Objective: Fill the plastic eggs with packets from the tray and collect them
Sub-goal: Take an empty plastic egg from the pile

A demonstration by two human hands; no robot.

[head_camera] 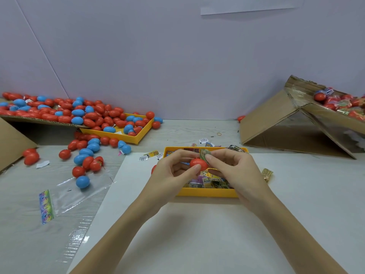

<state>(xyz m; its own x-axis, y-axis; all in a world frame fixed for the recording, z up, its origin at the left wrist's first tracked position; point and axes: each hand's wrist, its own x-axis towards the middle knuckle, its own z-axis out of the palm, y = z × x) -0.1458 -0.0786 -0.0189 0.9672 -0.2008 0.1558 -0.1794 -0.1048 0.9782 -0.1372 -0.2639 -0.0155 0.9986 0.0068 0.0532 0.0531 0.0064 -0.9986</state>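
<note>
We are holding a red egg half (pixel 198 164) in the left hand (pixel 173 171) while the right hand (pixel 233 169) is pinching a green packet (pixel 205 154) at its rim, above the yellow tray (pixel 207 192) of packets. Red and blue eggs (pixel 83 123) are lying scattered across the surface (pixel 197 234) at left; a cardboard box (pixel 286 123) is sitting tilted at right.

Small printed paper packets (pixel 209 177) in the yellow plastic tray (pixel 207 192): you can see colourful print, but no word is legible.
White slips (pixel 143 158) on the table: dark marks, too small for you to read.
Rainbow-printed bag header (pixel 46 206): pattern only, blurred.
</note>
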